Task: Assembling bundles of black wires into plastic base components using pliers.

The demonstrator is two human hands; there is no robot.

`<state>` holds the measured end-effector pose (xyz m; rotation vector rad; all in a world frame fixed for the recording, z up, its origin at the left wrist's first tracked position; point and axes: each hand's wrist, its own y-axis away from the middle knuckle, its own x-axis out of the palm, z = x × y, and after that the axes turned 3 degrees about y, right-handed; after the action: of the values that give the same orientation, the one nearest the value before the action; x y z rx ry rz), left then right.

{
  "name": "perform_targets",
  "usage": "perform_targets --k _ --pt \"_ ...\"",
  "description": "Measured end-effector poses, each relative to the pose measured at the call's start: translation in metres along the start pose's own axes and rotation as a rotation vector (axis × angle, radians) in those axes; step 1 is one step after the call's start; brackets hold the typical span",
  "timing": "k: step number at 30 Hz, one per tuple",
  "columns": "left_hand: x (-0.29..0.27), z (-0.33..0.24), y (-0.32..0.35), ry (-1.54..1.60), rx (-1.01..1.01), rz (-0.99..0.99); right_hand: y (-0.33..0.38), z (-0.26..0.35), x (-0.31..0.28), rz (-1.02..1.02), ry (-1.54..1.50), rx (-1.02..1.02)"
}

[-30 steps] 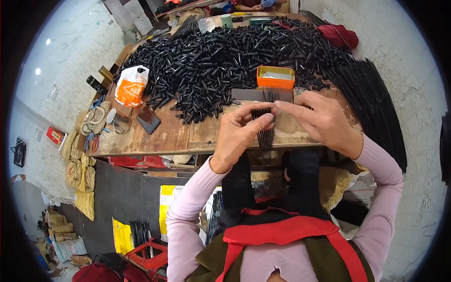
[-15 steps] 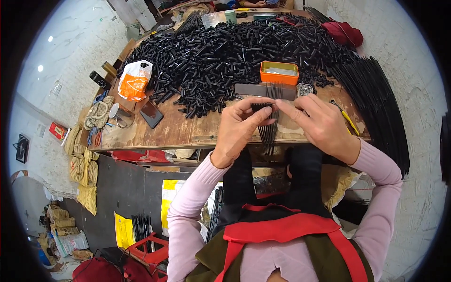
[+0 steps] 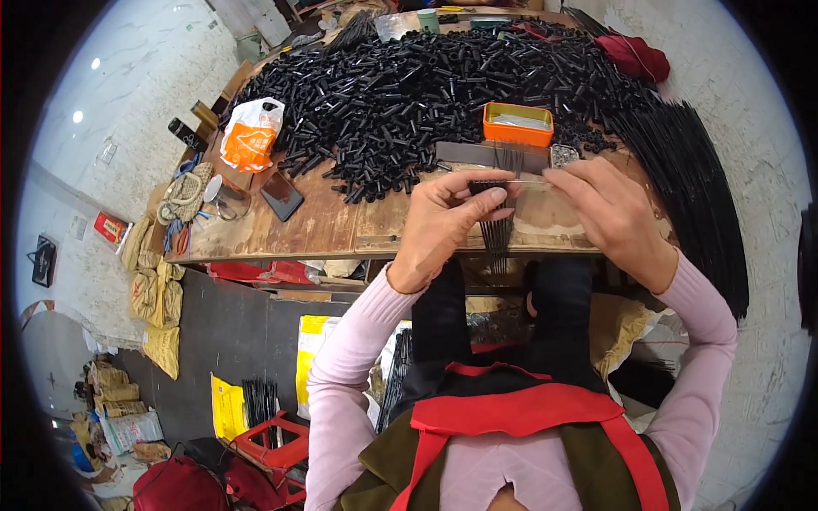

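My left hand [image 3: 439, 221] is closed on a bundle of thin black metal rods [image 3: 497, 243] that look like umbrella ribs. Thumb and fingers press their dark jointed ends into a row, and the lengths point up and down across the table's front edge. A thin, straight, silvery wire [image 3: 530, 181] runs from that row toward my right hand [image 3: 609, 209]. The right thumb and forefinger pinch its outer end, a short gap away from the left hand. Just beyond the hands lie a flat grey bar [image 3: 456, 153] and a small clear box of tiny metal parts [image 3: 562, 155].
An orange tin [image 3: 517, 134] holds thin pale wires. Behind it spreads a large heap of black tubular pieces [image 3: 392, 94]. Long black rods [image 3: 694, 187] line the right side. At left are a phone [image 3: 280, 197], a glass mug [image 3: 228, 201] and an orange-white bag [image 3: 250, 146].
My right hand has drawn rightward from the left, and more of the wire shows between them. The left hand keeps its grip on the ribs. The whole view has shifted slightly.
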<state>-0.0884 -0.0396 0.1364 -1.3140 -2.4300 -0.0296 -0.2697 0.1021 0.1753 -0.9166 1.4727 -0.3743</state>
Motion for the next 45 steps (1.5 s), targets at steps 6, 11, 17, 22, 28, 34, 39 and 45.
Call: perform_targets --k 6,11,17,22,28,34,39,45 --pt "-0.003 0.000 -0.001 -0.015 0.003 0.009 -0.001 -0.003 0.000 0.120 -0.093 0.041" --pt "-0.006 0.002 0.002 0.020 0.018 0.021 -0.006 -0.003 0.000 0.059 -0.047 -0.045" --pt "-0.011 0.003 0.001 0.006 0.018 0.060 -0.002 -0.004 0.004 0.097 -0.244 0.103" --pt "-0.013 0.001 0.001 0.037 -0.006 0.099 -0.003 -0.007 0.004 0.117 -0.276 0.125" --pt "-0.016 -0.001 0.003 0.021 -0.063 0.070 -0.020 -0.007 0.012 0.036 -0.356 0.045" --pt "-0.021 0.002 0.001 0.058 -0.059 0.015 -0.022 -0.004 0.030 0.043 -0.536 0.240" --pt "-0.017 -0.001 0.004 0.074 -0.041 0.030 -0.015 -0.007 0.033 0.089 -0.674 0.313" --pt "-0.013 -0.001 0.000 0.029 -0.055 0.060 -0.018 -0.007 0.029 0.098 -0.679 0.383"
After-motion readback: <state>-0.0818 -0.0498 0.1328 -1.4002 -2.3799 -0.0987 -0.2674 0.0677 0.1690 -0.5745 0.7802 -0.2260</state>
